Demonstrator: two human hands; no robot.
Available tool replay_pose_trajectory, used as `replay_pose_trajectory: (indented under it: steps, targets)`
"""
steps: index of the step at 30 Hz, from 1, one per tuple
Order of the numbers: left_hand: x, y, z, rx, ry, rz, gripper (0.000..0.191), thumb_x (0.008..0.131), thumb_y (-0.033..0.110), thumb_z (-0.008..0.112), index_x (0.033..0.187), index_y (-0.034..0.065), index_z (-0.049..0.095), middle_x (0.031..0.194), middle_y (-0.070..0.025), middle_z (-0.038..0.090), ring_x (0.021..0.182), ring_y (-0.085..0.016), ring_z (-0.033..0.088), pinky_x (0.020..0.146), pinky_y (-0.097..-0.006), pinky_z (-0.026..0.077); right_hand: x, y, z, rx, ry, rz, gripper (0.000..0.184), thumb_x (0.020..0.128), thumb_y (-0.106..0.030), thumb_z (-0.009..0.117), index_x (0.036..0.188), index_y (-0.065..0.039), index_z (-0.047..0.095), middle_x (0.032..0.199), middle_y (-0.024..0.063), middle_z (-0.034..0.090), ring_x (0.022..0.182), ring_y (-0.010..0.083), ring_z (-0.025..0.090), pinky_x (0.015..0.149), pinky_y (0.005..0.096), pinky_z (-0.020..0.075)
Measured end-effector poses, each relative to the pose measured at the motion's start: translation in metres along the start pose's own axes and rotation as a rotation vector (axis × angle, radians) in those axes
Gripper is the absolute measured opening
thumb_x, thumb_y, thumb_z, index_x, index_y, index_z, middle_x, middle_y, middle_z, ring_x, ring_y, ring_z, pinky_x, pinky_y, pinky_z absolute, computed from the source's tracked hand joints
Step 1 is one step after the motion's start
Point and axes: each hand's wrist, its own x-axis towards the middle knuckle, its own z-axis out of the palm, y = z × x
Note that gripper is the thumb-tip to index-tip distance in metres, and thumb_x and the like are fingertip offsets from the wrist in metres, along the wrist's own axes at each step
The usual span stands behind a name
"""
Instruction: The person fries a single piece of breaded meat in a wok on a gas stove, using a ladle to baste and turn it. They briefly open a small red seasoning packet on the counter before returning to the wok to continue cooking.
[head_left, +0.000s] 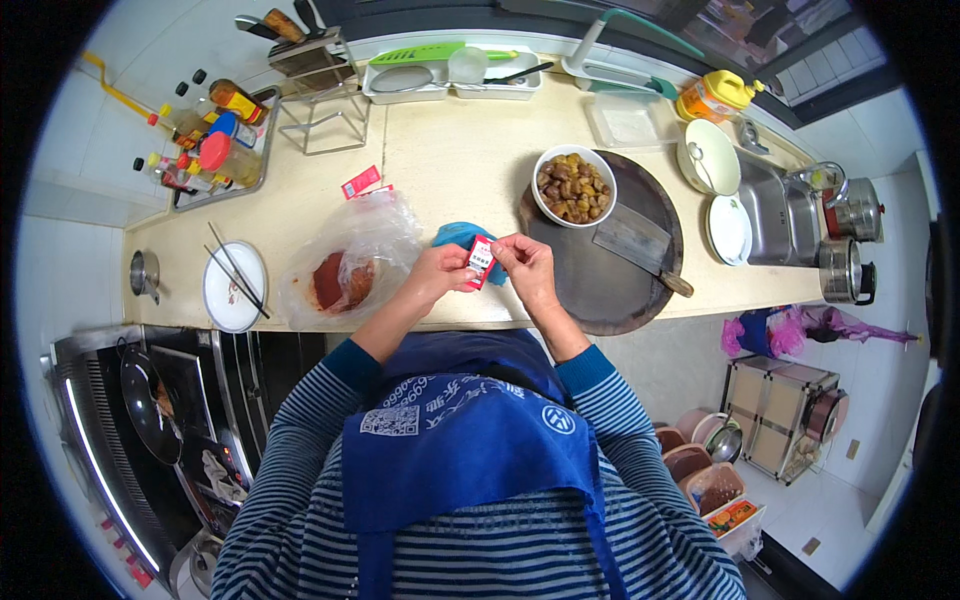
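Observation:
A small red-and-white sachet (480, 261) bearing writing is held up between both hands. My left hand (442, 274) grips its left and lower side with thumb and fingers. At its upper right corner, my right hand (528, 268) pinches the edge. Right behind the sachet lies a blue cloth or bag (459, 232), partly hidden by the hands. To the left, a clear plastic bag (390, 232) holds reddish-brown powder (337, 281). Two more red sachets lie beyond the bag, the nearer one partly covered; the farther red sachet (361, 181) is in plain view.
A white bowl of chestnuts (574, 186) and a cleaver (634, 238) rest on a round wooden chopping board (600, 300). Chopsticks (238, 274) lie across a white plate (217, 300) at left. Bottles (232, 101) stand in a tray; a sink (769, 210) is at right, a wok (150, 405) lower left.

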Motion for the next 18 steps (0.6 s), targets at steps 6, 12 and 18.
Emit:
replay_pose_trajectory:
  steps: [6,12,18]
  targets:
    - [0.015,-0.018,0.017,-0.007,-0.03,-0.053,0.02,0.085,0.002,0.068,0.104,-0.002,0.062,0.097,-0.0132,0.068,0.083,-0.02,0.068,0.071,-0.0321,0.059,-0.011,0.016,-0.027,0.081,0.061,0.058,0.027,0.096,-0.023,0.059,0.085,-0.002,0.07,0.065,-0.0026,0.06,0.056,0.0041,0.049,0.052,0.0219,0.0395]
    - [0.034,-0.035,0.037,0.057,-0.022,-0.206,0.02,0.085,0.0,0.067,0.104,-0.0021,0.061,0.098,-0.0144,0.068,0.084,-0.021,0.069,0.068,-0.0326,0.059,-0.031,0.011,-0.151,-0.944,0.574,-0.307,0.01,0.083,-0.01,0.063,0.089,-0.003,0.061,0.09,0.0164,0.062,0.087,0.0355,0.058,0.079,0.0444,0.0473]
    - [0.049,-0.058,0.063,0.123,-0.018,-0.204,0.018,0.084,-0.004,0.065,0.102,-0.0046,0.06,0.094,-0.015,0.067,0.082,-0.023,0.069,0.063,-0.0324,0.06,-0.035,0.039,-0.249,-1.513,0.432,-0.039,0.034,0.066,0.003,0.06,0.099,-0.003,0.053,0.102,0.0175,0.057,0.098,0.036,0.054,0.085,0.0462,0.0431]
